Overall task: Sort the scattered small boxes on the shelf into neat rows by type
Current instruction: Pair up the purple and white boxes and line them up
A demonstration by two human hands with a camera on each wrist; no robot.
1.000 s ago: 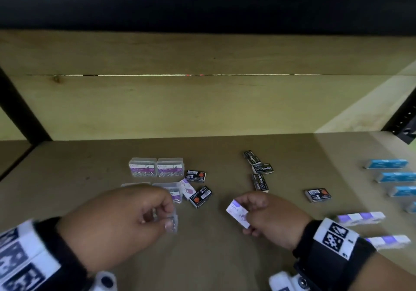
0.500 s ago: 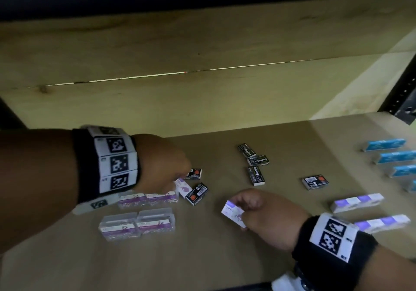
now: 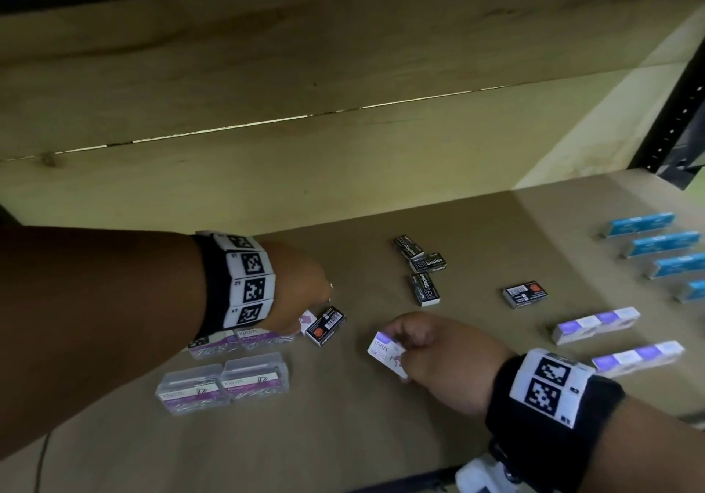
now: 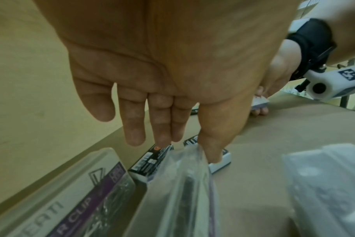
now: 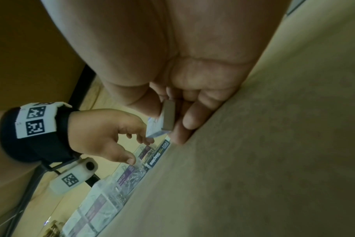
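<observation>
**Staple box in the right hand, its row off to the right**

Sorting is partway done, judging by the shelf (image 3: pixel 381 435): clear paper-clip cases (image 3: pixel 223 387) sit paired at the left, blue boxes (image 3: pixel 641 224) and purple-and-white boxes (image 3: pixel 595 325) lie in rows at the far right, while black staple boxes (image 3: pixel 424 289) lie scattered in the middle.

The right hand (image 3: pixel 431 359) is curled round a small white-and-purple staple box (image 3: pixel 385 351), pinching it between thumb and fingers just above the shelf; the right wrist view shows it held edge-on, with the little finger side of the hand resting on the board. The box's long axis runs from far-left to near-right. The purple-and-white rows lie to the right of this hand, well apart from it, with their long axes running left to right. If the held box belongs there, as its colouring suggests, the right hand is the nearer one, and the box would need a turn to lie parallel with those rows.

The left hand (image 3: pixel 293 294) reaches over the left cluster with fingers extended and grasping nothing. Its thumb tip touches the edge of a clear case (image 4: pixel 184 184), and its fingertips (image 4: pixel 162 136) hover just above a black box with an orange mark (image 3: pixel 325 325).
</observation>
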